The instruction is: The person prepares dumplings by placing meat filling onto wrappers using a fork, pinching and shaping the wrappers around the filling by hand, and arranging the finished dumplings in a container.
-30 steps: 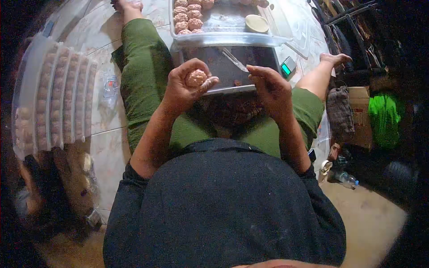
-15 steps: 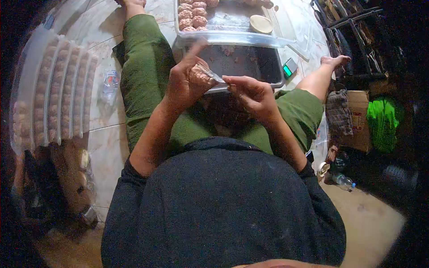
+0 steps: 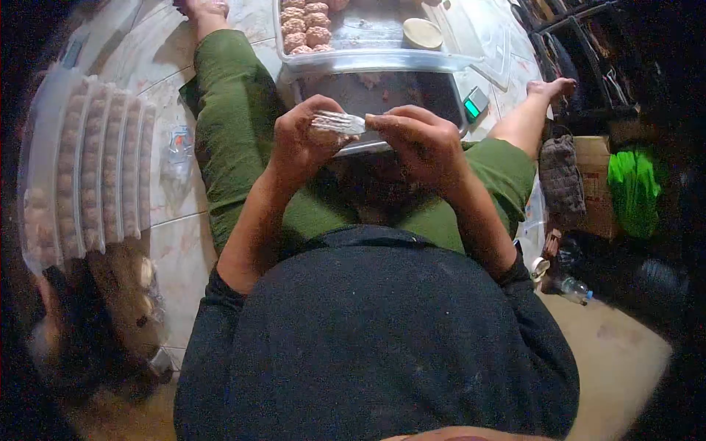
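My left hand [image 3: 300,134] is cupped above the near edge of a dark tray [image 3: 430,95]. Across its palm lies a whitish, ridged flat tool [image 3: 337,123], which mostly covers the lump of pink minced meat in that hand. My right hand [image 3: 418,136] is closed, pinching the tool's right end between thumb and fingers. Smears of meat show on the tray's bottom. Beyond it, a clear plastic container [image 3: 368,60] holds rows of meatballs [image 3: 318,35] on its left side and a round cream-coloured lid or dish [image 3: 423,34] on its right.
A small scale [image 3: 476,101] with a lit green display stands right of the tray. Stacked clear containers [image 3: 92,169] full of meatballs are at the left. To the right lie a cardboard box [image 3: 592,173], a bright green bag [image 3: 634,192] and a plastic bottle [image 3: 573,288].
My left hand has turned and its raised index finger has folded down. The tool now lies level across the palm, hiding the meat lump that showed before. The view has shifted slightly.
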Demonstrator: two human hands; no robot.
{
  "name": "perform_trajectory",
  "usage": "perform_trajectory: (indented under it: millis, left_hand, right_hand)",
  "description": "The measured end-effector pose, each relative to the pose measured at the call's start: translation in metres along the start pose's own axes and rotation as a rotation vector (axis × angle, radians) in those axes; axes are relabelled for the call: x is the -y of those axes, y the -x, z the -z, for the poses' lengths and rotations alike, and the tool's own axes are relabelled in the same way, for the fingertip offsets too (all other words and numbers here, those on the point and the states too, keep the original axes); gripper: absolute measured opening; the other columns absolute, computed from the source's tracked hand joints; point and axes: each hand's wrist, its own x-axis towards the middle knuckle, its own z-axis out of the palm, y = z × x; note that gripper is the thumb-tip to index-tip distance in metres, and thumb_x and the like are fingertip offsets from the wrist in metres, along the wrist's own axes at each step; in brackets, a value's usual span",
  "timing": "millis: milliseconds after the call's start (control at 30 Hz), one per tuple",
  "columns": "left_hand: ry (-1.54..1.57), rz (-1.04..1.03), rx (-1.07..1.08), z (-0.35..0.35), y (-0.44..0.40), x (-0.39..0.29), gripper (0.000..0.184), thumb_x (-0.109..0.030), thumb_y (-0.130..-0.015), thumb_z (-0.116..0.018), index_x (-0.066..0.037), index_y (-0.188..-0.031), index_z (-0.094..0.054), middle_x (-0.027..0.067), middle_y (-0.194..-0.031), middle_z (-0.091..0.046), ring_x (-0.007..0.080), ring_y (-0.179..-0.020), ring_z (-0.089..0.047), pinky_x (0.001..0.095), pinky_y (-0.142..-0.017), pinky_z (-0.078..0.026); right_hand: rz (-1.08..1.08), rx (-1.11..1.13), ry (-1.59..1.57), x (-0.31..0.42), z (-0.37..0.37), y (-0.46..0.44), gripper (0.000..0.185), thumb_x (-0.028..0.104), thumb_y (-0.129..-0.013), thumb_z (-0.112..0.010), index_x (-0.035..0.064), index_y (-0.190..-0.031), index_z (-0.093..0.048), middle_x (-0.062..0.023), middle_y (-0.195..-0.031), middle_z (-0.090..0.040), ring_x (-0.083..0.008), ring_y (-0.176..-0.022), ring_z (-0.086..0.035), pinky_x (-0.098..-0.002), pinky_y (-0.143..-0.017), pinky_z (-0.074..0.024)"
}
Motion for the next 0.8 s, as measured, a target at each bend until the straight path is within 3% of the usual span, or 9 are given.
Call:
perform_trajectory:
  millis: [67, 200, 233, 300, 433, 567, 633, 733, 800]
  left_hand:
    - [-0.191, -0.074, 0.027, 0.002, -0.004, -0.005, 0.027, -0.009, -0.069, -0.074, -0.005, -0.091, -0.057, 0.0006, -0.076, -0.056, 0.0056, -0.073, -0.052, 0.0201, -0.064, -0.043]
    - [-0.012, 0.008, -0.082, 0.001, -0.003, 0.000, 0.035, -0.008, -0.065, -0.077, -0.007, -0.094, -0.057, -0.0009, -0.074, -0.054, 0.0062, -0.072, -0.051, 0.0207, -0.065, -0.044]
    - [-0.060, 0.081, 0.003, 0.004, -0.003, 0.005, 0.043, -0.007, -0.063, -0.079, -0.008, -0.099, -0.055, -0.0024, -0.072, -0.052, 0.0071, -0.069, -0.051, 0.0213, -0.065, -0.044]
    - [-0.010, 0.138, 0.052, 0.008, -0.004, 0.013, 0.057, -0.009, -0.060, -0.081, -0.009, -0.107, -0.050, -0.0016, -0.077, -0.052, 0.0081, -0.073, -0.051, 0.0224, -0.067, -0.044]
    - [0.111, 0.099, 0.107, 0.008, -0.008, 0.012, 0.094, -0.014, -0.055, -0.085, -0.011, -0.131, -0.030, 0.0042, -0.096, -0.051, 0.0126, -0.087, -0.052, 0.0250, -0.074, -0.045]
    - [0.158, 0.197, 0.157, 0.010, -0.005, 0.022, 0.140, -0.023, -0.044, -0.089, -0.014, -0.140, 0.013, 0.0137, -0.115, -0.039, 0.0241, -0.103, -0.046, 0.0343, -0.088, -0.042]
    - [0.089, 0.229, 0.165, 0.009, -0.004, 0.019, 0.143, -0.026, -0.042, -0.089, -0.013, -0.139, 0.016, 0.0172, -0.118, -0.037, 0.0269, -0.106, -0.043, 0.0362, -0.092, -0.038]
    - [-0.150, 0.163, 0.216, 0.013, -0.003, 0.019, 0.147, -0.030, -0.042, -0.089, -0.007, -0.136, 0.021, 0.0248, -0.131, -0.027, 0.0331, -0.122, -0.032, 0.0393, -0.098, -0.031]
    - [0.100, 0.208, 0.200, 0.013, -0.004, 0.016, 0.146, -0.033, -0.043, -0.089, -0.009, -0.136, 0.021, 0.0258, -0.135, -0.022, 0.0325, -0.126, -0.027, 0.0397, -0.101, -0.028]
  right_hand:
    - [-0.046, 0.002, 0.000, -0.005, 0.004, -0.001, 0.019, 0.000, -0.079, -0.060, 0.0030, -0.097, -0.064, -0.0125, -0.086, -0.062, -0.0205, -0.076, -0.061, -0.0287, -0.067, -0.0493]
    - [-0.306, -0.085, -0.020, -0.036, 0.011, 0.005, 0.022, 0.000, -0.078, -0.060, 0.0023, -0.099, -0.063, -0.0142, -0.091, -0.063, -0.0232, -0.084, -0.062, -0.0284, -0.074, -0.0483]
    - [-0.370, -0.017, 0.038, -0.047, 0.014, 0.007, 0.029, 0.001, -0.076, -0.062, 0.0038, -0.105, -0.061, -0.0157, -0.095, -0.063, -0.0233, -0.091, -0.061, -0.0294, -0.079, -0.0477]
    - [-0.268, 0.037, 0.157, -0.059, 0.012, 0.008, 0.036, 0.001, -0.073, -0.065, 0.0057, -0.109, -0.059, -0.0157, -0.101, -0.061, -0.0233, -0.093, -0.060, -0.0313, -0.080, -0.0478]
    - [-0.119, 0.073, 0.094, -0.042, -0.009, -0.011, 0.059, 0.001, -0.066, -0.070, 0.0102, -0.122, -0.050, -0.0162, -0.114, -0.054, -0.0266, -0.098, -0.057, -0.0346, -0.084, -0.0473]
    - [-0.206, 0.136, -0.049, -0.017, -0.043, -0.026, 0.082, 0.002, -0.060, -0.074, 0.0135, -0.132, -0.036, -0.0178, -0.118, -0.050, -0.0325, -0.099, -0.055, -0.0356, -0.085, -0.0470]
    - [-0.139, 0.125, -0.020, -0.023, -0.057, -0.031, 0.087, 0.006, -0.059, -0.075, 0.0140, -0.134, -0.031, -0.0187, -0.114, -0.052, -0.0331, -0.099, -0.056, -0.0375, -0.081, -0.0481]
    - [-0.243, 0.205, -0.038, -0.019, -0.063, -0.039, 0.082, 0.009, -0.063, -0.073, 0.0125, -0.133, -0.032, -0.0199, -0.109, -0.055, -0.0334, -0.098, -0.057, -0.0388, -0.080, -0.0479]
    - [-0.326, 0.244, -0.182, -0.022, -0.058, -0.045, 0.076, 0.014, -0.070, -0.070, 0.0128, -0.135, -0.028, -0.0213, -0.105, -0.057, -0.0315, -0.097, -0.058, -0.0412, -0.081, -0.0468]
